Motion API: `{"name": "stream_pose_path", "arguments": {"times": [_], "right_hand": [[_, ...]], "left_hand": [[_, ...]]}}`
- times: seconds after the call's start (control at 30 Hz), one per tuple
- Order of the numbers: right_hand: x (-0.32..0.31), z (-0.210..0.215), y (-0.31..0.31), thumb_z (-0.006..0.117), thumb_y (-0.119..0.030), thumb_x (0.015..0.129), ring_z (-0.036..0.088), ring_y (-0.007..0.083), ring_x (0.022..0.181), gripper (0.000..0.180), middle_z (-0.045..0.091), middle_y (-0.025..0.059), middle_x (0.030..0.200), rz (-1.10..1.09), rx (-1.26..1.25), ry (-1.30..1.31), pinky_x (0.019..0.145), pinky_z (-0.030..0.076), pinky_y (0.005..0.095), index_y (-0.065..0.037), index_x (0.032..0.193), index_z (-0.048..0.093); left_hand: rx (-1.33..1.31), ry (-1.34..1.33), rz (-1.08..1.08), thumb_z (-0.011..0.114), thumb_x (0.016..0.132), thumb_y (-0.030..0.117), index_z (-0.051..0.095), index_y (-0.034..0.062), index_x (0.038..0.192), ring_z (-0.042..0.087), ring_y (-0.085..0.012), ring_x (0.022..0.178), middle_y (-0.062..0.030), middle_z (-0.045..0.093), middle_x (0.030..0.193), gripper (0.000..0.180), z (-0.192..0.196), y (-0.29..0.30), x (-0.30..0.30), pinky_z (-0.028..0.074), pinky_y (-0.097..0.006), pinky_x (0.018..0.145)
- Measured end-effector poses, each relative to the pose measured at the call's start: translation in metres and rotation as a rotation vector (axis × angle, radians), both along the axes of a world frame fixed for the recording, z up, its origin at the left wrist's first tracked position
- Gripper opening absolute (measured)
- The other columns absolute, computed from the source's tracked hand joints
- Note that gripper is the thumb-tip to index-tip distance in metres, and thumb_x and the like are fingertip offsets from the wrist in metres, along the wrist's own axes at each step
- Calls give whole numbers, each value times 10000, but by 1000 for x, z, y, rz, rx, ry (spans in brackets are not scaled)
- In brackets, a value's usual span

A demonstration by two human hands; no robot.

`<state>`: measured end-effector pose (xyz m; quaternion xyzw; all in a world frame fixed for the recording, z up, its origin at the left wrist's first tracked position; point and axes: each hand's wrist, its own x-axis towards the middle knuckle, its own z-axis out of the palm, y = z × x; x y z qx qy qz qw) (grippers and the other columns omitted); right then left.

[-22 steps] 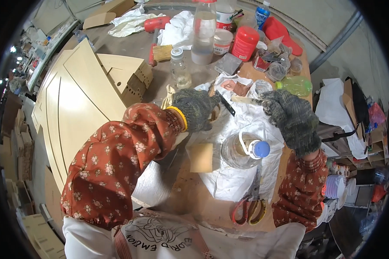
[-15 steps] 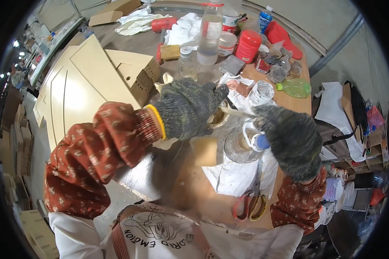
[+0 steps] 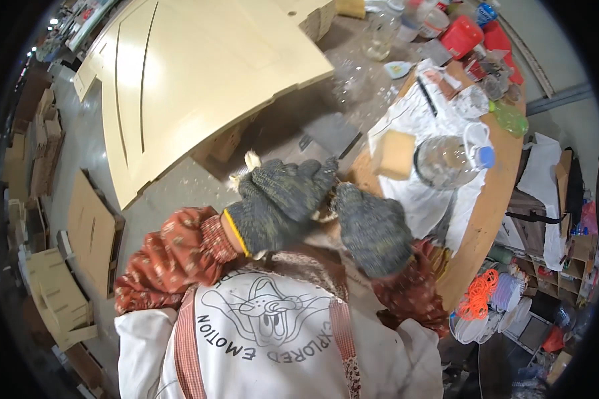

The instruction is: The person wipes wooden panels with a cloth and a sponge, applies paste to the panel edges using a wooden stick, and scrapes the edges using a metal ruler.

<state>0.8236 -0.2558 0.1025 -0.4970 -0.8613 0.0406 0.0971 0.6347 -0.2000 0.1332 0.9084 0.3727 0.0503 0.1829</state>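
First speaker: What fills most of the view?

Second speaker: A large cream panel (image 3: 206, 73) at the upper left. To the right is a wooden worktop (image 3: 474, 247), partly covered by a rumpled white cloth (image 3: 422, 199).

First speaker: And the person's hands?

Second speaker: Both wear grey knitted gloves and are close together in front of the person's chest, left of the cloth. The left hand (image 3: 283, 196) looks the bigger; the right hand (image 3: 374, 229) is beside it, slightly lower.

First speaker: What is near them?

Second speaker: On the cloth, a clear bottle (image 3: 442, 163) with a blue cap, then a tan block (image 3: 396, 154) just left of it. A pale piece (image 3: 251, 159) pokes out beyond the left hand's far side. Smallest is a tan object (image 3: 326, 211) in the gap between the hands, right of the left fingers and left of the right ones, about equally near both. Its long axis is hidden.

First speaker: How are the hands posed?

Second speaker: The left fingers are bent and point rightward; the right ones point up and left to meet them. Both sets look bunched, but whether they grip the tan object cannot be told.
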Motion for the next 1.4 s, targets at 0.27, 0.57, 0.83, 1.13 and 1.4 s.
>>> {"name": "stream_pose_path", "arguments": {"times": [0.27, 0.57, 0.83, 1.13, 1.4], "right_hand": [[-22, -28, -8, 650, -175, 740, 625, 239, 817, 435, 623, 91, 930, -46, -70, 53, 703, 502, 375, -53, 1148, 563], [-17, -20, -6, 563, -137, 774, 616, 228, 661, 323, 609, 48, 750, 31, -93, 77, 571, 487, 355, -70, 1090, 578], [-43, 17, -1, 634, -166, 762, 600, 274, 685, 270, 595, 97, 746, 76, -117, 43, 581, 470, 412, -69, 1014, 620], [-97, 42, 26, 613, -100, 765, 631, 307, 814, 298, 659, 134, 926, 218, -362, 128, 690, 515, 370, -31, 1053, 643], [-155, 11, 1, 698, -95, 750, 639, 272, 715, 231, 666, 120, 809, 386, -95, 396, 643, 505, 355, -33, 971, 677]], "left_hand": [[-354, -645, 276, 834, 668, 235, 337, 24, 1381, 586, -248, 1096, -163, 577, 1213, 895, -71, -30, -44, 473, -341, 937], [-325, -607, 338, 836, 639, 299, 432, 41, 1310, 636, -224, 979, -134, 633, 1116, 824, -114, -17, -12, 516, -321, 835], [-722, -1439, 56, 708, 797, 113, 382, 33, 1355, 496, -211, 1183, -117, 488, 1311, 651, -174, -32, -44, 437, -329, 982], [-227, -572, 506, 775, 732, 215, 453, 12, 1296, 607, -249, 1028, -151, 601, 1150, 681, -71, -55, -95, 500, -339, 881], [-325, -702, 612, 742, 757, 213, 514, 9, 1234, 643, -256, 957, -156, 641, 1071, 567, -59, -86, -160, 525, -345, 835]]}}
